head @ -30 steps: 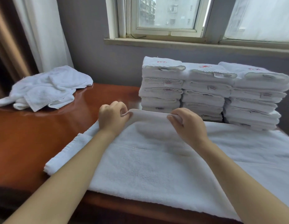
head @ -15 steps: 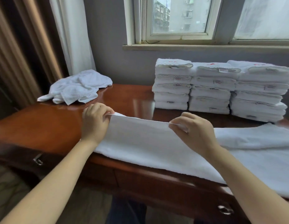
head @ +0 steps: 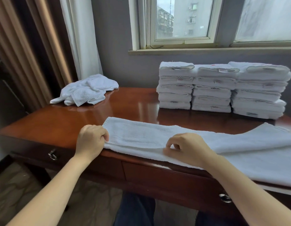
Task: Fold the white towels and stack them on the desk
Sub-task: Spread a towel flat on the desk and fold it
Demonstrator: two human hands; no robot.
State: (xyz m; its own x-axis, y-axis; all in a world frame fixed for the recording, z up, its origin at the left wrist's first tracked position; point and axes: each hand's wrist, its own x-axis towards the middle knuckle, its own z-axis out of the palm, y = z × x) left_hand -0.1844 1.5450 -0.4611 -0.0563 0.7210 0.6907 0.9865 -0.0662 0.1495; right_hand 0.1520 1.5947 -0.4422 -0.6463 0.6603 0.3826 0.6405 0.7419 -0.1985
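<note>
White towel (head: 157,136), folded lengthwise into a long band, is laid along the front edge of the desk (head: 73,123) in the head view, and its right part is spread wider towards the desk's right end, where it is cut off by the frame. Its left end is gripped by the left hand (head: 91,141), whose fingers are curled round the short edge. The front fold is pinched between the thumb and bent forefinger of the right hand (head: 188,149), with the other fingers curled in. Three folded stacks (head: 214,88) are stood side by side at the desk's back right, close to the wall. A crumpled heap of towels (head: 86,90) is seen at the desk's back left corner. A drawer handle (head: 52,154) is fitted on the desk's front.
</note>
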